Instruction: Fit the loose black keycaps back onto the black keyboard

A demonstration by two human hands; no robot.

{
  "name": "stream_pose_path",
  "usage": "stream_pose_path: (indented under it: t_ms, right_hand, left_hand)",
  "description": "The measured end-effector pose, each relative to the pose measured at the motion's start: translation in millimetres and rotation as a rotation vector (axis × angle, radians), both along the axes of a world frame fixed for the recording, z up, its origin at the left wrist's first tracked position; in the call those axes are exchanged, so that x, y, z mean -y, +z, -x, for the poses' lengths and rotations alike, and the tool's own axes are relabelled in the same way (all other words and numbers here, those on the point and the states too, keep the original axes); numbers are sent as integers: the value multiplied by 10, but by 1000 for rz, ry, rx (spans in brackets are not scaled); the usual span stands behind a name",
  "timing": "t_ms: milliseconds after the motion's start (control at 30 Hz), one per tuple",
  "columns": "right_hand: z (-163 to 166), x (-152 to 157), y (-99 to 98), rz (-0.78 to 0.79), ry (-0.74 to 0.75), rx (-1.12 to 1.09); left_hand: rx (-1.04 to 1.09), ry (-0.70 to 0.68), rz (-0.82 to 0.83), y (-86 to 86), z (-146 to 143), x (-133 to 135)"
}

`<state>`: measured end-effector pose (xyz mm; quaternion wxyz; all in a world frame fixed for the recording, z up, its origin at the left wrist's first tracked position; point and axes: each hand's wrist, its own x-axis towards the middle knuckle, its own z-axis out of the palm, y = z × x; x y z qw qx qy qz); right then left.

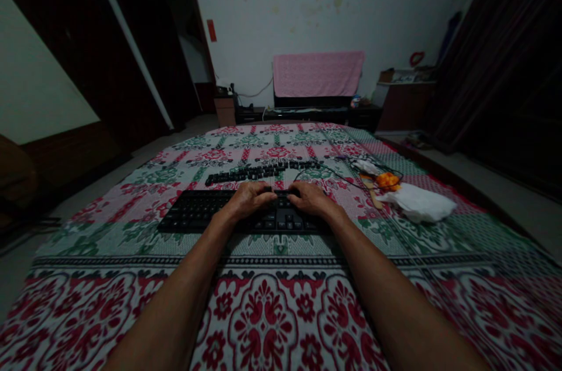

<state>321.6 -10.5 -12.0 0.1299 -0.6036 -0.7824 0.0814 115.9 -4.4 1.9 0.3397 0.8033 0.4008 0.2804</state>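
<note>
I have the left hand (249,200) and right hand (311,200) on the black keyboard (193,210), at its far edge, a narrow gap between the thumbs; I cannot tell whether the hidden fingertips pinch anything. From the keyboard's near edge, patterned tablecloth (263,318) stretches toward my forearms. Just past the far edge, loose black keycaps (246,174) line up; rightward lie an orange bundle (388,181) and white tissue (421,202).

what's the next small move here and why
Perhaps lift the right hand to pick from what look like loose keycaps: they lie just beyond the keyboard, apparently within easy reach, and the left hand, resting on the keyboard, could steady it.
</note>
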Motion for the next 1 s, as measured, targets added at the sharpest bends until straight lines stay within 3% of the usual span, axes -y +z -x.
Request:
stream_pose_path:
  t_ms: [167,367,567,800,1000]
  right_hand:
    - [8,21,35,27,-5,-8]
    - [0,12,23,18,6,-24]
    - [68,98,120,45,49,-75]
    - [154,188,213,170,266,-45]
    - [219,179,124,229,287,3]
  left_hand:
    - [-41,57,2,50,-32,8]
    - [-361,215,-114,200,-79,37]
    - [-454,302,-70,302,-146,103]
    - [-334,388,-60,148,-158,19]
    - [-211,375,-11,52,-120,-43]
